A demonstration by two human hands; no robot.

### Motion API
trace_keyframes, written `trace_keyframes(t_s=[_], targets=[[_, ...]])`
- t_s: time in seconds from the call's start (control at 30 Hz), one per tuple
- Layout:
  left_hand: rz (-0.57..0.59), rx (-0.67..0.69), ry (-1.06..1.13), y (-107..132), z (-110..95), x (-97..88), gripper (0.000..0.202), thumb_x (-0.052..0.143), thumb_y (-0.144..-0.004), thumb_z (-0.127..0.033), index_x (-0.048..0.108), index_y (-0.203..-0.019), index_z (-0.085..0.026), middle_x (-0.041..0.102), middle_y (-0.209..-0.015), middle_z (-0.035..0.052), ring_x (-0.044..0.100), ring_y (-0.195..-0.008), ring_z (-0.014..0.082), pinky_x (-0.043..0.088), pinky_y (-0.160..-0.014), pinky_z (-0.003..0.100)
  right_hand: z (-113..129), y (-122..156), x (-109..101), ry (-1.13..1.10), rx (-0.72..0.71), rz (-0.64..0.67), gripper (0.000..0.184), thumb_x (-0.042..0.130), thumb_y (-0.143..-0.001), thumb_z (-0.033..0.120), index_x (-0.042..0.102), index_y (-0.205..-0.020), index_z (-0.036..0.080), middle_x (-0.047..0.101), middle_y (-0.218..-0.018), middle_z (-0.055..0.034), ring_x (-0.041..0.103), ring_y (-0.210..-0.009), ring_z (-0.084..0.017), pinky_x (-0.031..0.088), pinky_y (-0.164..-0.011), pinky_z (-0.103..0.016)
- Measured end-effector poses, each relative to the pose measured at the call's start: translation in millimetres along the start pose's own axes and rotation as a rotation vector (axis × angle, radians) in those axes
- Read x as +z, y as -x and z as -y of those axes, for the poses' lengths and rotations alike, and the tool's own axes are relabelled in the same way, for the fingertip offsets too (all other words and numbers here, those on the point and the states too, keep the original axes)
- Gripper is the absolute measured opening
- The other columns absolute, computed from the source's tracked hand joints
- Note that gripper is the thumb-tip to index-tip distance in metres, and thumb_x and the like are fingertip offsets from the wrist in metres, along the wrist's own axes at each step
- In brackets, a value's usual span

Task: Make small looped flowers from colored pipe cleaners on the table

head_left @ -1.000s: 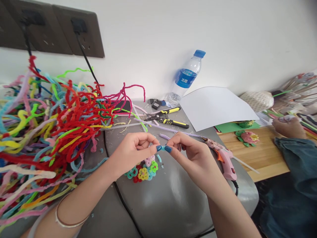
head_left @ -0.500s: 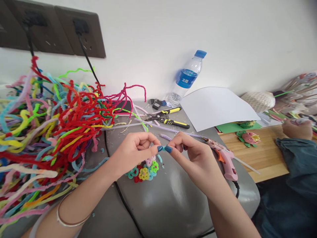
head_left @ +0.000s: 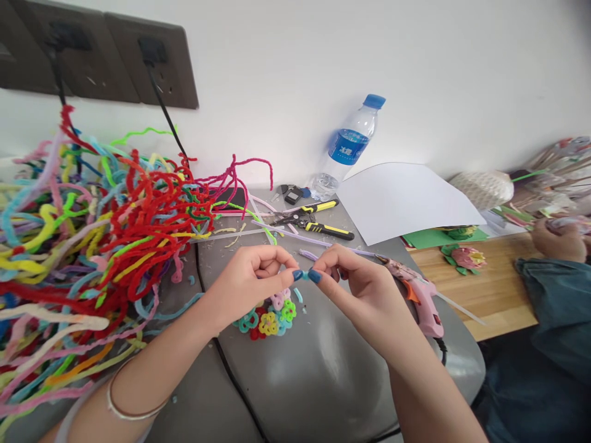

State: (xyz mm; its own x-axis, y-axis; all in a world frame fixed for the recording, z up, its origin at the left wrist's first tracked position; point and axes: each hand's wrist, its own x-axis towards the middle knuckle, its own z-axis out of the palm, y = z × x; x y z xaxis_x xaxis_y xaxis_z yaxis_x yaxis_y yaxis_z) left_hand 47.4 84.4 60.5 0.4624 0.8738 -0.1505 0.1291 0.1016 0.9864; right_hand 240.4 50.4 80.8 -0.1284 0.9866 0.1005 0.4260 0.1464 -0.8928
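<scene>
Between the fingertips of both hands is a short light-blue piece of pipe cleaner (head_left: 305, 275), mostly hidden by thumbs and fingers. My left hand (head_left: 258, 277) pinches one end, and my right hand (head_left: 353, 283) pinches the other, with the thumbs nearly meeting. Just below my left hand lies a cluster of small pipe-cleaner flowers (head_left: 268, 322) in teal, yellow, red, pink and green. A short light-blue offcut (head_left: 298, 295) rests beside the cluster on the grey surface (head_left: 314, 387).
A tangled heap of coloured pipe cleaners (head_left: 92, 258) fills the left. Beyond my hands lie yellow-black pliers (head_left: 318, 220), a bottle (head_left: 346, 147) and white paper (head_left: 410, 197). A pink glue gun (head_left: 422, 298) sits right. Another person's hand (head_left: 561, 239) is at far right.
My hands stay almost still, both still pinching the light-blue piece. At far right, the other person's hand has shifted slightly.
</scene>
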Motion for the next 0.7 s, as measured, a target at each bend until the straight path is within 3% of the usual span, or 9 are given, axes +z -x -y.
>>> trace_keyframes(t_s=[0.33,0.7], targets=[[-0.004,0.026,0.041,-0.4,0.7,0.6,0.018,0.067,-0.085,-0.035,0.066,-0.082,-0.017,0.032,-0.059,-0.0077,0.027,-0.052,0.0072,0.026,-0.048,0.018,-0.3,3.9,9.5,-0.097,-0.074,-0.099,0.013,0.06,-0.088,0.014,0.061,-0.079,0.022,0.054,-0.076,0.002,0.046,-0.074,-0.016,0.034,-0.067,-0.031],[0.002,0.061,0.059,0.1,1.0,-0.2,0.016,0.067,-0.086,-0.033,0.065,-0.081,-0.018,0.027,-0.058,-0.0084,0.025,-0.051,0.0071,0.025,-0.047,0.018,0.1,3.4,12.4,-0.111,-0.078,-0.124,0.014,0.06,-0.089,0.015,0.062,-0.078,0.022,0.055,-0.075,0.0017,0.045,-0.074,-0.016,0.034,-0.068,-0.031]])
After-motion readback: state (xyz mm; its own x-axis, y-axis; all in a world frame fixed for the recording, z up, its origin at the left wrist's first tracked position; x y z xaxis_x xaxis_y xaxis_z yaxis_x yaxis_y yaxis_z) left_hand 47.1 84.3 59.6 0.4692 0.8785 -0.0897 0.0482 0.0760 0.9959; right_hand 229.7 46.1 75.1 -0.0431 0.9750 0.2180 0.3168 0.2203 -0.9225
